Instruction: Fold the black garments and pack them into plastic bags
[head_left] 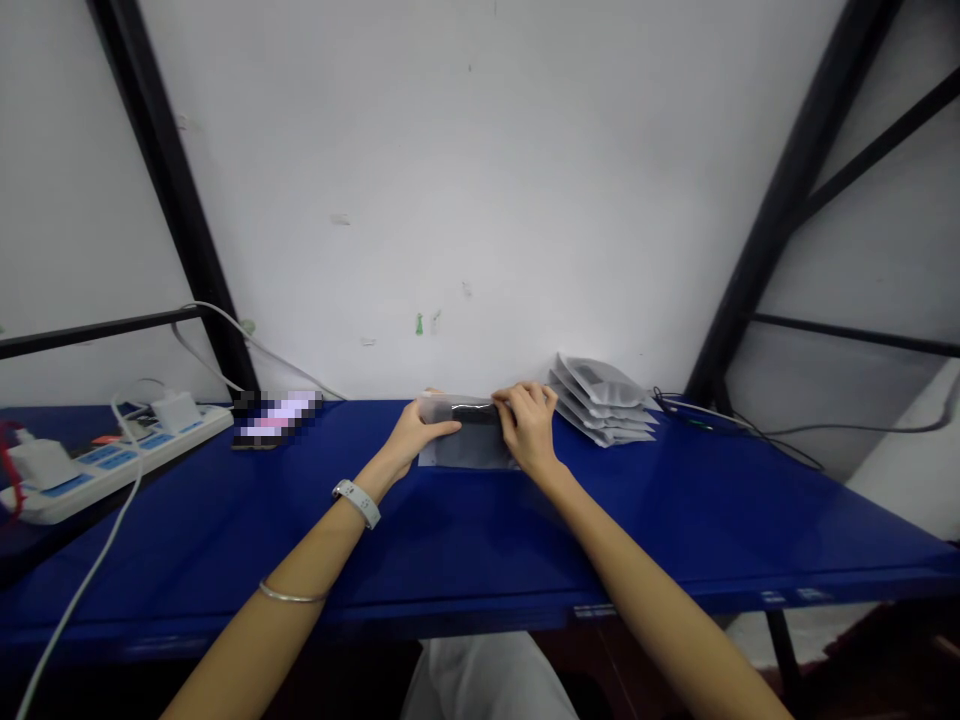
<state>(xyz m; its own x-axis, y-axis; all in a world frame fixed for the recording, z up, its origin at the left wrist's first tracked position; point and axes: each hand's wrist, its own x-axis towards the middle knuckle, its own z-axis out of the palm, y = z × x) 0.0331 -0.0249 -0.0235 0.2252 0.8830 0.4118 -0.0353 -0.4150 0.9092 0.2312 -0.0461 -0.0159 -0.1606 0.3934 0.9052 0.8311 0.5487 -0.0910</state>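
Observation:
A frosted translucent plastic bag with something dark inside is held up over the blue table, in front of the wall. My left hand grips its left end, the thumb lying across the front and the fingers behind. On the right end, my right hand is closed with thumb and fingers pinched at the upper edge. A shiny clear strip crosses the dark upper part between the two hands. What exactly lies inside the bag cannot be made out. Just right of my right hand leans a stack of similar frosted bags.
At the left a white power strip carries plugged-in chargers and cables. A phone with a lit screen lies near the wall. Dark cables trail at the right back. Black frame posts rise beside the blue table.

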